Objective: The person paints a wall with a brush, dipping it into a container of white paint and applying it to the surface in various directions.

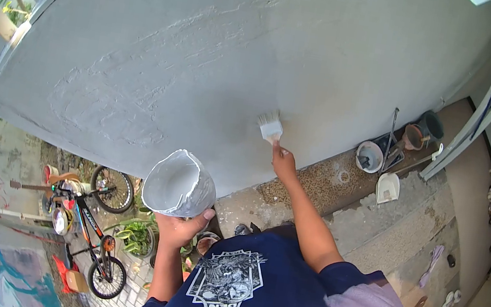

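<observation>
A wide paintbrush [271, 131], its bristles pale with paint, is gripped by the handle in my right hand [284, 163]. Its bristle end is at the grey wall [217, 91]; whether it touches cannot be made out. Lower and to the left, my left hand [185, 229] holds a paint-smeared white tub [182, 185] from underneath, thumb along its side. The tub's mouth faces up, with whitish paint coating the inside. Rough, uneven ridges cover the wall's left part, while a darker patch lies around the brush.
A bicycle [98, 233] and potted plants [136, 236] stand at lower left. Along the wall's foot on the right are a paint bucket [369, 156], a white dustpan [388, 188] and darker pots [431, 125]. Slippers [452, 299] lie on the floor at far right.
</observation>
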Motion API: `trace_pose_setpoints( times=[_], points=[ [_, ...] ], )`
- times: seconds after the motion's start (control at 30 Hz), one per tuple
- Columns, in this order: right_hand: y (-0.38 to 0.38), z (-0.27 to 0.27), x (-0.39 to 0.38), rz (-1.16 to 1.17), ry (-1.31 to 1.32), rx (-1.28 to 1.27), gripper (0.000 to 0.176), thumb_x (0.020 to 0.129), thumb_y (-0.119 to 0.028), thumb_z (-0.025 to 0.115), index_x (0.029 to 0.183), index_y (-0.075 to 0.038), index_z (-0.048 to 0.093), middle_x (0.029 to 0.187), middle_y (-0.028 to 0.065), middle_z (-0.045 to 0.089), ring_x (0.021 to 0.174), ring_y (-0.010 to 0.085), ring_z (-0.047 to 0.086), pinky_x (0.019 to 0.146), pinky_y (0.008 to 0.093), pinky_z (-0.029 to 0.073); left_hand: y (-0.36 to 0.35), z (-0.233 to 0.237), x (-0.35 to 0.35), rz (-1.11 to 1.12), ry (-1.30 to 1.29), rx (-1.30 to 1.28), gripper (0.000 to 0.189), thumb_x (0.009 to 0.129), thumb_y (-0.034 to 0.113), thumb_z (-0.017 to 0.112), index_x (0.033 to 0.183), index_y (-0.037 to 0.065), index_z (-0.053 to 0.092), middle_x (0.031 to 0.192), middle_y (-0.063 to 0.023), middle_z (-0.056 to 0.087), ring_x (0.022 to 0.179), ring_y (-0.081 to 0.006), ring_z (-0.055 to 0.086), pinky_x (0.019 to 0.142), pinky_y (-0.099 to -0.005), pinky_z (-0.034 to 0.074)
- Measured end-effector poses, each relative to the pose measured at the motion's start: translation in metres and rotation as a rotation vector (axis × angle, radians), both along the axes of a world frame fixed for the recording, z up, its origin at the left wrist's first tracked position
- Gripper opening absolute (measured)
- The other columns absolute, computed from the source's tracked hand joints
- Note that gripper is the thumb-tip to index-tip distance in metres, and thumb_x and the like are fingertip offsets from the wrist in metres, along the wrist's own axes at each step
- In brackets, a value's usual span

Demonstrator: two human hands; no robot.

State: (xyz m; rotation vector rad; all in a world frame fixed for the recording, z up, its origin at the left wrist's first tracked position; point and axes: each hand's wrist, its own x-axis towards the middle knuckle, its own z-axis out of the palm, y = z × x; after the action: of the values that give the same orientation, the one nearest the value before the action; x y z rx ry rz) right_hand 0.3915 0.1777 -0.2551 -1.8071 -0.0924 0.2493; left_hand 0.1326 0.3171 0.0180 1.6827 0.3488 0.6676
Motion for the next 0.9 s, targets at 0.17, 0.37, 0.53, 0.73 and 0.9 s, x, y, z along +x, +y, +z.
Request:
trace_pose_setpoints(
  times=[0.17,0.37,0.53,0.73,0.9],
  points=[
    [-0.042,-0.031,-0.029,-0.024,0.663,-0.069,0.052,0.102,-0.050,0.054,0.075,-0.005,0.056,0.056,-0.0005,0.049,0.044,0.0131,0.045,0.042,0.0308,0.036,-0.041,0.014,0.007,0.067,0.016,-0.022,0.073,0.065,0.019,0.091,0.125,-0.006,0.057,0.116,-0.0136,0.066,0.105,-0.0231,0.064,0.095,-0.0377,0.050],
    [-0.038,0.125,-0.006,0.218,0.350,0.239,0.045,0.105,-0.042,0.053,0.080,-0.004,0.059,0.061,0.0004,0.051,0.056,0.0106,0.049,0.054,0.0283,0.040,-0.082,0.002,0.004,0.150,0.123,-0.002,0.073,0.064,0.018,0.092,0.125,-0.004,0.059,0.116,-0.0130,0.067,0.105,-0.0226,0.064,0.094,-0.0374,0.051],
    [-0.043,0.205,-0.008,0.406,0.107,0.560,0.043,0.107,-0.042,0.048,0.078,-0.011,0.050,0.058,-0.0054,0.039,0.045,0.0034,0.032,0.042,0.0230,0.026,-0.121,-0.005,0.002,0.263,0.088,-0.038,0.073,0.064,0.020,0.093,0.124,-0.004,0.059,0.117,-0.0132,0.067,0.106,-0.0229,0.064,0.095,-0.0381,0.050],
    [-0.020,-0.006,0.030,0.334,-0.223,0.086,0.045,0.106,-0.045,0.049,0.079,-0.009,0.049,0.058,-0.0041,0.040,0.044,0.0079,0.034,0.041,0.0267,0.029,-0.153,-0.021,-0.014,0.383,0.116,-0.093,0.075,0.064,0.021,0.093,0.126,-0.003,0.058,0.118,-0.0133,0.066,0.107,-0.0227,0.064,0.096,-0.0378,0.049],
    [-0.063,-0.023,0.006,0.348,0.776,-0.185,0.046,0.104,-0.047,0.049,0.081,-0.007,0.049,0.059,-0.0015,0.045,0.043,0.0114,0.037,0.038,0.0312,0.028,-0.167,-0.019,-0.027,0.451,0.130,-0.058,0.075,0.064,0.019,0.092,0.126,-0.003,0.057,0.118,-0.0131,0.066,0.108,-0.0224,0.064,0.096,-0.0375,0.049]
  ],
)
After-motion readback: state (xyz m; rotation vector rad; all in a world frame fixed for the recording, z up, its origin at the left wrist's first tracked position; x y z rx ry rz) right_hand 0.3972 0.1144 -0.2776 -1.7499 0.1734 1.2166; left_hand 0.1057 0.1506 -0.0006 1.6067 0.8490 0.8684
